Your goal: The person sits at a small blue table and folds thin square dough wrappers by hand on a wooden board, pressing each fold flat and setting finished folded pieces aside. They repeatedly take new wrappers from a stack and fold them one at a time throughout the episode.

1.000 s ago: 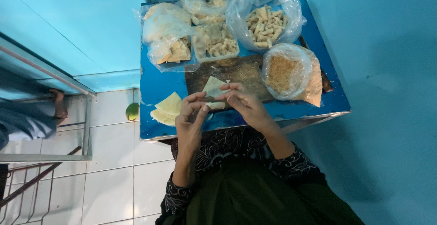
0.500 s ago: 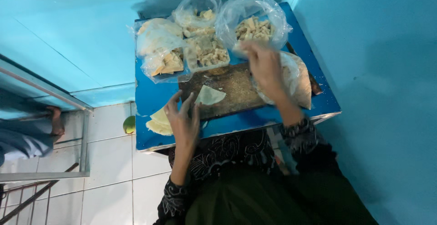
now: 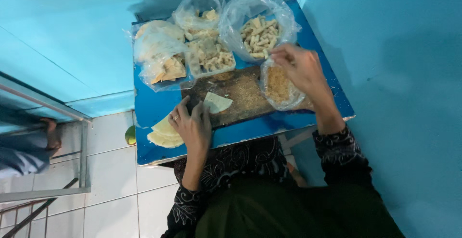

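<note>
Head view: my left hand fingers spread flat on wooden board beside folded wrapper; right hand fingers curled over crumb bag, grip unclear. Blue counter, turquoise walls, white tile floor.

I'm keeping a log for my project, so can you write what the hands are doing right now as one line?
left hand: on wrapper on wooden board | right hand: over crumb bag | blue table

Four clear plastic bags w/ pale food crowd blue table's far edge.
</note>
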### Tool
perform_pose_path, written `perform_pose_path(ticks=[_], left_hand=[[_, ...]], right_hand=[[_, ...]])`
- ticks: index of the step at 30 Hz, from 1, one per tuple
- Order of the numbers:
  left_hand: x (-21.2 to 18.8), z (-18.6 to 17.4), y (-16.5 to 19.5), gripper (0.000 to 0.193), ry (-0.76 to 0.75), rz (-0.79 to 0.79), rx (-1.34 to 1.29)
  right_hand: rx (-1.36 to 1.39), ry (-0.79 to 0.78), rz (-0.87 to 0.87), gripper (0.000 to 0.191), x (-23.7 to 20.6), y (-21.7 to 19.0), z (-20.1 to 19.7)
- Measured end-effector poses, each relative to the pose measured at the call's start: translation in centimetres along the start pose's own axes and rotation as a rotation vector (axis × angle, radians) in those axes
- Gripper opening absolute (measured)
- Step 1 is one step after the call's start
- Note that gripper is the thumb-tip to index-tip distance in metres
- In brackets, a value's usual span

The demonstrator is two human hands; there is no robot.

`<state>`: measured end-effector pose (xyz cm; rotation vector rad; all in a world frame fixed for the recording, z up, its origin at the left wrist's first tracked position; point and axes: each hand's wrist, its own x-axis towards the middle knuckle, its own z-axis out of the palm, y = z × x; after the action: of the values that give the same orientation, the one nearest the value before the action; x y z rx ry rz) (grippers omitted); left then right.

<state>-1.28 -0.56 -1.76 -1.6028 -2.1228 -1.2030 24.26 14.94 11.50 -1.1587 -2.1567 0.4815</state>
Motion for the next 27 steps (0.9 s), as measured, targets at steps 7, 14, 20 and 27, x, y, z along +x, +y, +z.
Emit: perform_pose_path(ticks=[7, 14, 20, 27], left_hand=[[-0.6, -1.0, 0.0, 0.027, 0.086, 0.026, -0.124], [-2.0, -4.9, -1.2, 0.025, 0.085, -0.009, -0.216], [-2.1, -5.4, -1.8, 0.026, 0.063, -0.051, -0.299], [-2.4, -4.5, -2.0, 0.023, 0.037, -0.045, -0.306]], right_hand=[[-0.543, -0.233, -0.077, 0.035, 13.8, 3.9, 4.3], [-0.721, -0.396, -0.237, 0.041, 17.6, 4.4, 6.5], [-0.685, -0.324, -0.208, 0.026, 17.2, 4.2, 6.1], [-0.525, -0.114, -0.228, 0.032, 15.4, 6.7, 4.3]])
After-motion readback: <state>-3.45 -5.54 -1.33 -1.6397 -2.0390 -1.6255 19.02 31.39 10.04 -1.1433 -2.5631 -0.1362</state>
